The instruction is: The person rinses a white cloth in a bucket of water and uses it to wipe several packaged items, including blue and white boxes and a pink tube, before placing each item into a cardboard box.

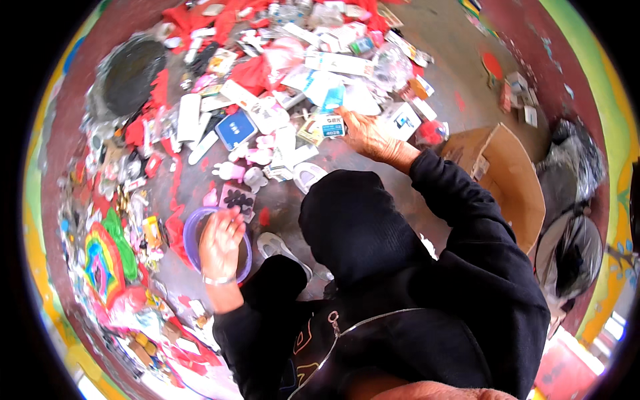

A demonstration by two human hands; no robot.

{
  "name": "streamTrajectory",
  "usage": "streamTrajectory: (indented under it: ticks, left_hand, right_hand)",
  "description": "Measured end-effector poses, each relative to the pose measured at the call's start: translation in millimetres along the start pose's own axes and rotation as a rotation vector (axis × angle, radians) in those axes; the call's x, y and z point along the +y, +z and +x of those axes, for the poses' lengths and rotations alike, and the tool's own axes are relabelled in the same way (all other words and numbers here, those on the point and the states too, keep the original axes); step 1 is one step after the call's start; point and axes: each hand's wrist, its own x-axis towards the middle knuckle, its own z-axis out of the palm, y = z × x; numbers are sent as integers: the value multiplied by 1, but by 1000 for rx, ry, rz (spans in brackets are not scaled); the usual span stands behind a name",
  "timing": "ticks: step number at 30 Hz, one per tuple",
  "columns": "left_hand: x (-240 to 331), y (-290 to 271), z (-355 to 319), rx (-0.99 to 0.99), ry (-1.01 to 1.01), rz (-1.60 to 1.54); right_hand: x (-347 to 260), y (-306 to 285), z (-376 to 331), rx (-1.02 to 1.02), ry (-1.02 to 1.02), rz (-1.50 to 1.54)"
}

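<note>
With my right hand [373, 135], arm stretched forward, I pinch the edge of a small blue-and-white box [332, 126] at the near side of a heap of mixed items. A light blue packet [333, 100] lies just beyond it. My left hand [222, 245] hovers over a purple round basin [193, 235], fingers loosely stretched, with nothing visible in them; the basin's inside is partly hidden by it. Beside the basin is a pale pink tray with dark round shapes [238, 200]. Pink-and-white bottles [260, 153] and a dark blue box [236, 129] lie farther out.
An open cardboard box [510, 177] stands at my right, next to black plastic bags [577, 163]. A dark round tub [133, 75] sits far left. Small items, including a rainbow-coloured piece [101, 260], cover the left floor. A red paddle [492, 65] lies far right.
</note>
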Motion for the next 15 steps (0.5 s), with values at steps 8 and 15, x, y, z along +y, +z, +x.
streamTrajectory:
  ticks: [8,15]
  left_hand:
    - [23,55,-6,-345,178,-217]
    - [38,50,-42,-445,418,-406]
  right_hand:
    - [-157,-76,104,222,-788,46]
    - [-237,-66,96,48,-1068,-20]
